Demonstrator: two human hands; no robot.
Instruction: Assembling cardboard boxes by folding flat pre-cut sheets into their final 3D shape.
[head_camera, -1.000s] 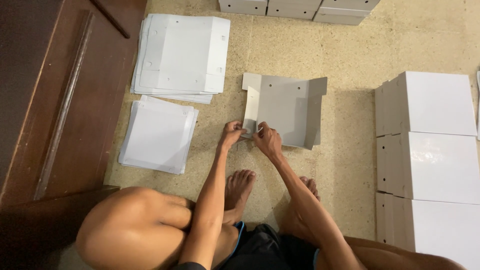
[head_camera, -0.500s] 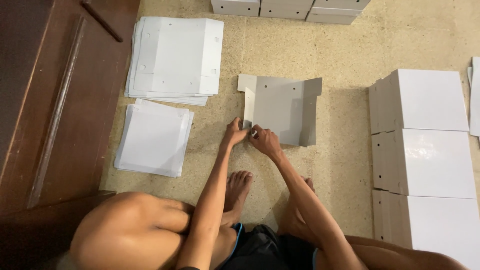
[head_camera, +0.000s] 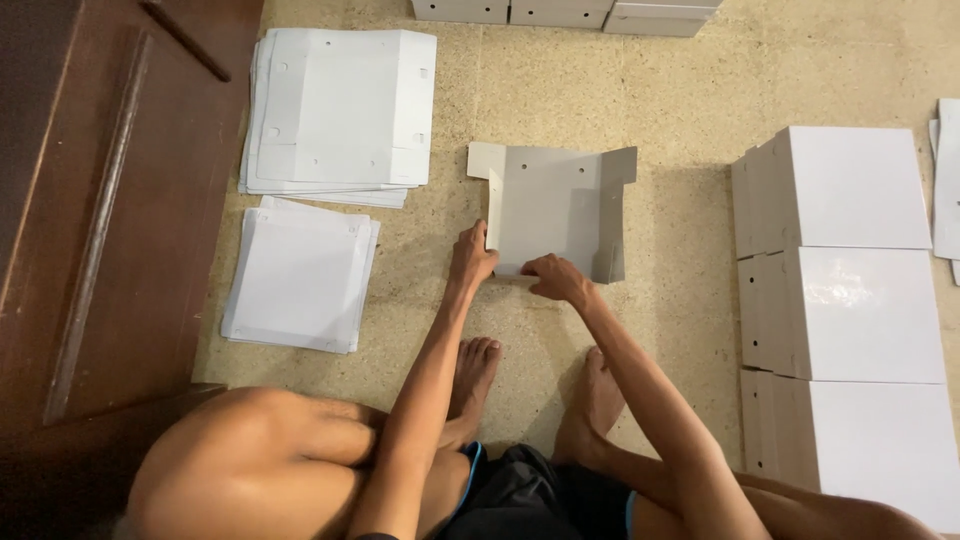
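Head view: both hands pinch the near edge of the grey cardboard sheet (head_camera: 555, 210), left hand (head_camera: 471, 257) at its near-left corner, right hand (head_camera: 556, 279) mid-edge, sheet stretching away.

Two stacks of flat white cardboard sheets are lying on the floor, a larger stack (head_camera: 340, 105) and a smaller stack (head_camera: 300, 275). One grey half-folded box blank (head_camera: 555, 210) is sitting between them and three finished white boxes (head_camera: 850, 260) at right. Three more grey boxes (head_camera: 560, 12) are showing along the top edge.
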